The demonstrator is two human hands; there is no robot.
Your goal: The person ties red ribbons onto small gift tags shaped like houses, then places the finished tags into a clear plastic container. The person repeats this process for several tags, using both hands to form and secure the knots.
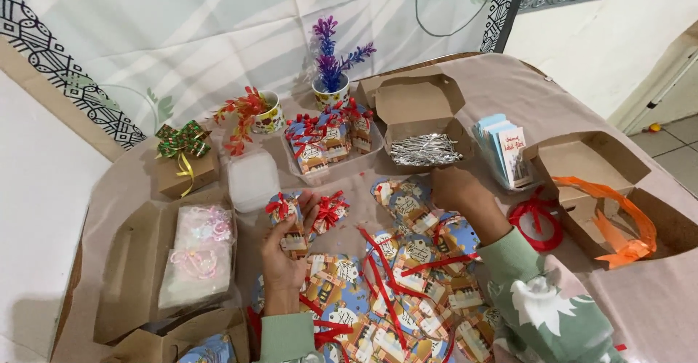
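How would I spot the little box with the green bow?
Start at the pale patterned cloth hanging behind the table. Below its left part, a small brown box sits on the table near the red-leaved pot. It alone carries a green and gold bow; the other boxes stand open.

the scene is bright and evenly lit, with soft daylight that seems to come from the upper right. pale streaks of light and shade cross the white cloth (218, 28) at the back. shadows are faint and short under the boxes. the foil strips (425, 150) glint a little, with no harsh glare elsewhere. the wide lens bends the table (640, 312) edges outward. the right hand (452, 188) is slightly blurred, and fine print on the cards (407, 290) is too soft to make out.
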